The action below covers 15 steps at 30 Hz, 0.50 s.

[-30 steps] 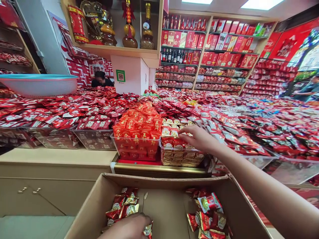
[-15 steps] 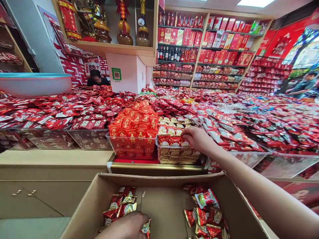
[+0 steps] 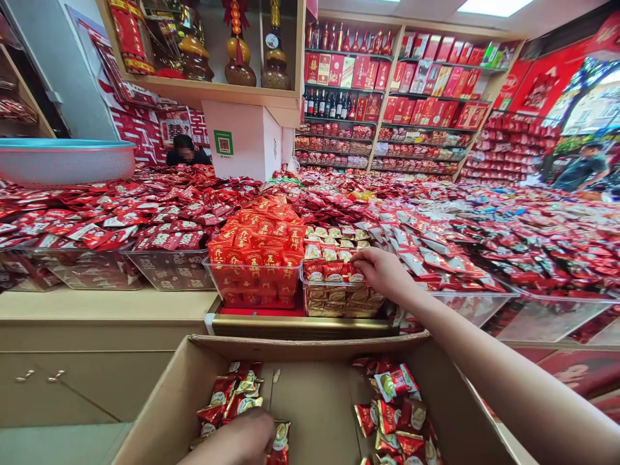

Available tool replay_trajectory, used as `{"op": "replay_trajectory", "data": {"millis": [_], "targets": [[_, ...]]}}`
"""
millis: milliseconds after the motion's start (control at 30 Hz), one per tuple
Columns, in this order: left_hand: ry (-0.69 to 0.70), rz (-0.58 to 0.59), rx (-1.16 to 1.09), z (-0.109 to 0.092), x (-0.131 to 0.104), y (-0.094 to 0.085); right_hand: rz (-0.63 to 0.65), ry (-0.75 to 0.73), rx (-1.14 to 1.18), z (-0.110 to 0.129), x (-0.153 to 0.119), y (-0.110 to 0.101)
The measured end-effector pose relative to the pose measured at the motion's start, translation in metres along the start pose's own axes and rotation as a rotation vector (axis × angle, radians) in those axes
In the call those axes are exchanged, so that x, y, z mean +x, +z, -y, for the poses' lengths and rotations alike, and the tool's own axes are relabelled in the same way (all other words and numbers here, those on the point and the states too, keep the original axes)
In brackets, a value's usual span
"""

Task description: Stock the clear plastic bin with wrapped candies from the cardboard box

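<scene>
My right hand (image 3: pixel 375 268) has its fingertips pinched on a red-and-gold wrapped candy (image 3: pixel 356 274) at the right end of the front row in a clear plastic bin (image 3: pixel 345 302). Neat rows of these candies fill that bin. Lower down, my left hand (image 3: pixel 242 434) is inside an open cardboard box (image 3: pixel 314 400), its fingers curled at a wrapped candy (image 3: pixel 279 440); the fingertips are partly hidden. Loose candies (image 3: pixel 223 391) lie along the box's left side, and another pile of candies (image 3: pixel 400 420) lies along its right.
A bin of orange-red packets (image 3: pixel 256 271) stands just left of the candy bin. More clear bins (image 3: pixel 169 268) heaped with red packets line the counter. A blue basket (image 3: pixel 65 161) sits at left. One person (image 3: pixel 183 152) is behind the counter, another person (image 3: pixel 584 168) at far right.
My left hand has shifted slightly left and down in the box, and more of the candy at its fingers shows. My right hand stays at the front row. The view has shifted a little.
</scene>
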State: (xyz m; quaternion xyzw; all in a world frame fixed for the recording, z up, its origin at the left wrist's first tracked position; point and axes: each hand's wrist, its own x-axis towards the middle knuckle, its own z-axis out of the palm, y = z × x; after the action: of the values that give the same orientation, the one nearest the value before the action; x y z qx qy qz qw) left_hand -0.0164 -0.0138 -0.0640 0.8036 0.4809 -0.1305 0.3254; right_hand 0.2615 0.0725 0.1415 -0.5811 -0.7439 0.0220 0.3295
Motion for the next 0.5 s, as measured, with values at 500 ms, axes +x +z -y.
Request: {"op": "replay_trajectory", "data": {"millis": [500], "targets": [[0.026, -0.133, -0.159, -0.013, -0.008, -0.032, -0.043, -0.214, -0.068, 0.015, 0.002, -0.004]]}}
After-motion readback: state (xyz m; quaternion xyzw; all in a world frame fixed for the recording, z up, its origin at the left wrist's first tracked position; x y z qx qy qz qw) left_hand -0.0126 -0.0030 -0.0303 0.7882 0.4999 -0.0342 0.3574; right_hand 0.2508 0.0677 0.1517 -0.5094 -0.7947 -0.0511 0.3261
